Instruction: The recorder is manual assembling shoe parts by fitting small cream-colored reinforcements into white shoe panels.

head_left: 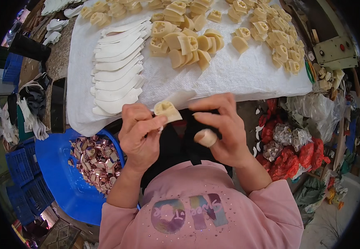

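My left hand (140,135) pinches a cream plastic shoe heel (167,110) between thumb and fingers, its hollow ribbed end facing up. A pale, smeared strip (182,98) shows just behind the heel; whether it is attached I cannot tell. To the right, my right hand (227,128) is apart from the heel, fingers spread and slightly blurred, with a pale wrap (206,137) around its thumb. Ahead on the white cloth (163,81), curved white strips (115,74) overlap in a column at the left. Beside them lie many loose cream heels (184,45).
A blue tub (59,174) of shiny pinkish pieces (97,159) stands low at my left, near blue crates (24,178). Red and clear plastic bags (287,155) crowd the right side. A control box with knobs (335,52) sits at the far right.
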{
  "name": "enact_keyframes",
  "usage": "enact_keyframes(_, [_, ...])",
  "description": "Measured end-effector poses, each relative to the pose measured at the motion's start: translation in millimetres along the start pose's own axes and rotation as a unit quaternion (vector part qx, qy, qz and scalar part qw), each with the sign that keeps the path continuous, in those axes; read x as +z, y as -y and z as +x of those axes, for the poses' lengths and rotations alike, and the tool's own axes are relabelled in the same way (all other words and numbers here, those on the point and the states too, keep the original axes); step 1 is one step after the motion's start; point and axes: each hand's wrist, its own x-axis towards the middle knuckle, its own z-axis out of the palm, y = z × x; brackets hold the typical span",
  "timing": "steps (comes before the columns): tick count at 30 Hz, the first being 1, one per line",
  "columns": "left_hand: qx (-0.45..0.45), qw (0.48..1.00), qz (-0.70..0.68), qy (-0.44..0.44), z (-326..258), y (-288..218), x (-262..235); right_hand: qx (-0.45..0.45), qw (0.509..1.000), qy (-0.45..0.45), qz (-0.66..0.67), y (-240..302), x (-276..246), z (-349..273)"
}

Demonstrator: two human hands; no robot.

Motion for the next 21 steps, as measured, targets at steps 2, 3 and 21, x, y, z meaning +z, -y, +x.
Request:
enact_keyframes(2, [0.011,0.999,-0.05,0.01,-1,-4,3,0.168,0.968,-0.02,0.186,-18,16,-27])
enact_keyframes(3, [0.017,0.999,-0.049,0.015,0,-9,4,0.247,0.919,-0.062,0.3,-14,23,-32])
enact_keyframes(21, [0.138,0.973,0.128,0.136,5,-27,27,0.322,0.876,-0.082,0.349,6,20,-32])
